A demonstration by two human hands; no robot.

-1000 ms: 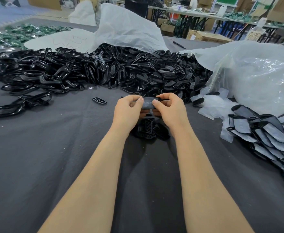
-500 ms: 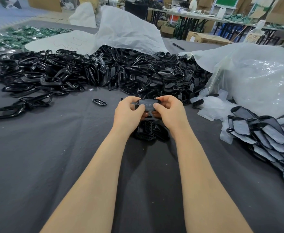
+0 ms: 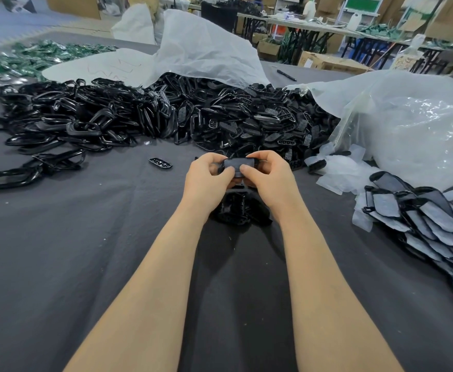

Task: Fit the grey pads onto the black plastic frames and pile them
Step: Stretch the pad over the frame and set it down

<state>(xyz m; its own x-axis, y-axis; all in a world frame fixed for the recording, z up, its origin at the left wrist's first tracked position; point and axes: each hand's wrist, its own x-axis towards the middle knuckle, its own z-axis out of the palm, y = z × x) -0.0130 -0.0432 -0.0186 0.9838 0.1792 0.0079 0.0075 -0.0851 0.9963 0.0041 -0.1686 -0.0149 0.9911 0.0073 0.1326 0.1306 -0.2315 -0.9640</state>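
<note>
Two hands meet above the grey-clothed bench point(image 3: 85, 251) — the left hand point(image 3: 206, 181) and right hand point(image 3: 269, 178) both closed around one black plastic frame point(image 3: 257, 163) with a grey pad point(image 3: 237, 163) on top, thumbs pressing its near edge. Pressing evenly round the rim should seat it flush. Finished pieces point(image 3: 421, 218) lie to the right; loose frames point(image 3: 166, 119) are heaped behind.

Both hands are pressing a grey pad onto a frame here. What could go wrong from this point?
The grey pad could seat crooked: the left hand and right hand cover the frame's ends. Lowering it blind, the hands might also knock over the small black pile directly beneath them.
</note>
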